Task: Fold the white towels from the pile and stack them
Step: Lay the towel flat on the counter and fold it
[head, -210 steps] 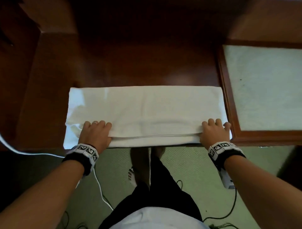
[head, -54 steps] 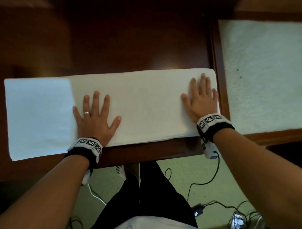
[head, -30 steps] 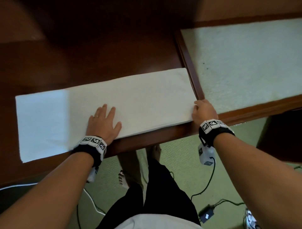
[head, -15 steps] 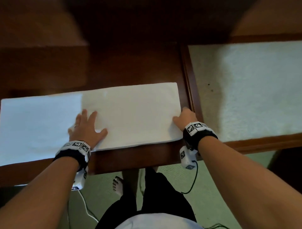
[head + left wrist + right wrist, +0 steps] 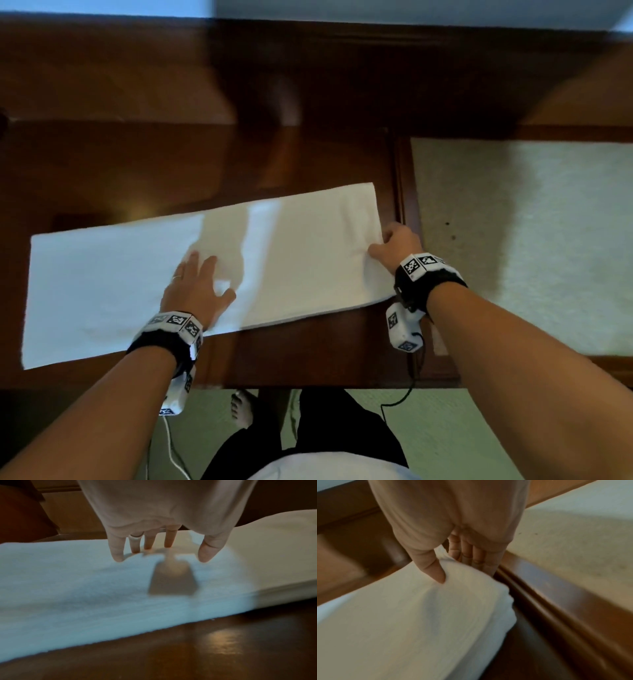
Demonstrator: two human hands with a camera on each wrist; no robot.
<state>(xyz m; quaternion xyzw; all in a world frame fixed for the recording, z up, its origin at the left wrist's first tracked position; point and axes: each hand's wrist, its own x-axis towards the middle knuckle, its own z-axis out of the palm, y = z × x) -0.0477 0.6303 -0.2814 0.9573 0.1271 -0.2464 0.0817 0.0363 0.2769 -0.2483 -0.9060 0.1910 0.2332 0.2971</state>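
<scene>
One white towel (image 5: 120, 284) is in view, folded into a long strip and lying flat across the dark wooden table (image 5: 308, 154), its long axis running from 9 o'clock to 3 o'clock near the table's front edge. Two hands are on it.

The left hand (image 5: 197, 291) rests near the strip's middle, fingers (image 5: 118, 550) spread and straight, tips touching the cloth; a ring (image 5: 135, 535) sits on one finger. The right hand (image 5: 397, 245) is at the towel's 3 o'clock end, thumb (image 5: 435, 569) on top and fingers curled beneath, pinching the short edge, which is raised slightly off the wood.

The number of folded layers cannot be counted; the right wrist view shows several stacked edges, blurred. Both wrist views are soft with motion blur. No pile or stack of other towels falls within any frame.

At 3 o'clock, just beside the towel's gripped end, stands a raised wooden frame (image 5: 400, 192) around a pale textured panel (image 5: 531, 240), cut off at the right edge. Each wrist carries a black band with patterned markers (image 5: 176, 320). Cables (image 5: 407, 387) hang below the table toward the green carpet (image 5: 479, 438).
</scene>
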